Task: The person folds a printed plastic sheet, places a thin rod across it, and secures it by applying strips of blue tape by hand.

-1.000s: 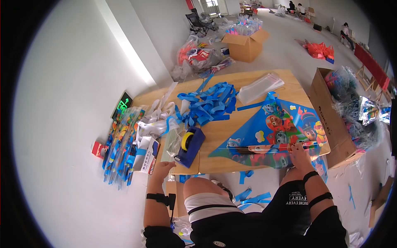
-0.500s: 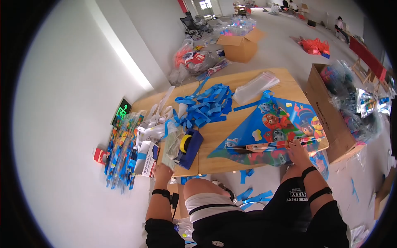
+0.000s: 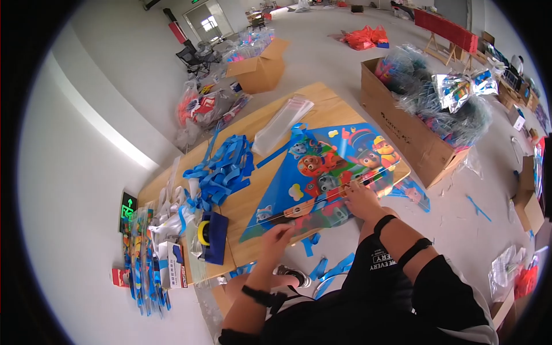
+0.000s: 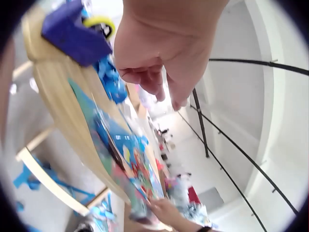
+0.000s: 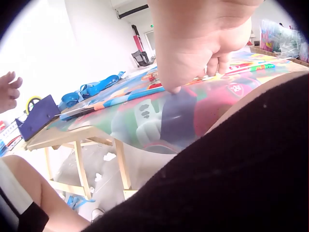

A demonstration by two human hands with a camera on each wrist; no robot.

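Note:
A blue triangular sheet printed with cartoon characters (image 3: 328,164) lies on the wooden table, a long thin strip running along its near side. My right hand (image 3: 361,201) pinches the sheet at this strip, thumb on the near side and curled fingers beyond, as the right wrist view shows. Over the sheet's left part hovers my left hand (image 3: 277,238), fingers curled and thumb near them (image 4: 166,53); whether something thin is between them cannot be told. Left of that hand stands a dark blue tape dispenser (image 3: 217,238) with a yellow roll (image 4: 99,21).
Blue ribbons (image 3: 227,169) are heaped behind the dispenser, with clear plastic sleeves (image 3: 282,126) farther back. White ribbons (image 3: 172,215) and wrapped bundles (image 3: 141,259) lie at the left. A large carton (image 3: 402,129) of plastic-wrapped items stands beyond the table's right end.
My left hand has left the spot beside the tape dispenser and moved right, over the printed sheet. The head view has turned right. My right hand stays at the strip.

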